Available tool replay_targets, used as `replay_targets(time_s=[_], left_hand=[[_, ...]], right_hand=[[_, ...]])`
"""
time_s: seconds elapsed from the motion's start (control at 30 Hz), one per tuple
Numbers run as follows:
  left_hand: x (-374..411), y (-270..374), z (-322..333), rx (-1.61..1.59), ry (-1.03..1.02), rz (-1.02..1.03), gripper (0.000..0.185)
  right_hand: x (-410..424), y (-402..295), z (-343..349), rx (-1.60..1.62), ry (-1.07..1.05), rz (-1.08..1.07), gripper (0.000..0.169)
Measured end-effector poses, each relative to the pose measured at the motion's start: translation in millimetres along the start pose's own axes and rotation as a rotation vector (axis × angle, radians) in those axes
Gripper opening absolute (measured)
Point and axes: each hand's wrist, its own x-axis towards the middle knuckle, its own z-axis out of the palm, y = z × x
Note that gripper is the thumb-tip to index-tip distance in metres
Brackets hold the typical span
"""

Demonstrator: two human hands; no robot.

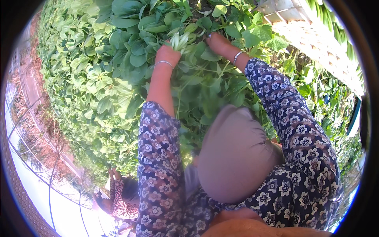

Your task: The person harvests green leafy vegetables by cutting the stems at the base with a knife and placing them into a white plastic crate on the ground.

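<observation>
My left hand [168,55], with a thin bracelet on its wrist, is closed around a bunch of leafy greens [181,41]. The bunch's pale stem ends point up and to the right, and its broad dark leaves fan out to the left. To the right, my right hand [213,43] reaches down among low leaves near the soil, a ring on a finger and a bracelet at the wrist. Its fingertips are partly hidden by foliage, so its grip cannot be made out. Leafy plants [204,80] grow below and between both hands.
A light plastic crate [314,38] stands at the upper right, with long green produce beside its far edge. Dense green plants [97,89] cover the left side. Another person [124,201] in patterned clothing bends at the lower left, near thin curved poles. My raised knee [237,154] is below my hands.
</observation>
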Motion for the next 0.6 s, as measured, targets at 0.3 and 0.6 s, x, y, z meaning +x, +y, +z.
replay_targets(time_s=[0.3, 0.6], left_hand=[[0, -4, 5, 0.016, -0.032, -0.032, 0.042], [-1, -20, 9, -0.074, 0.029, -0.026, 0.047]], right_hand=[[13, 0, -5, -0.006, -0.127, -0.089, 0.033], [-12, 14, 8, 0.055, -0.162, -0.127, 0.035]])
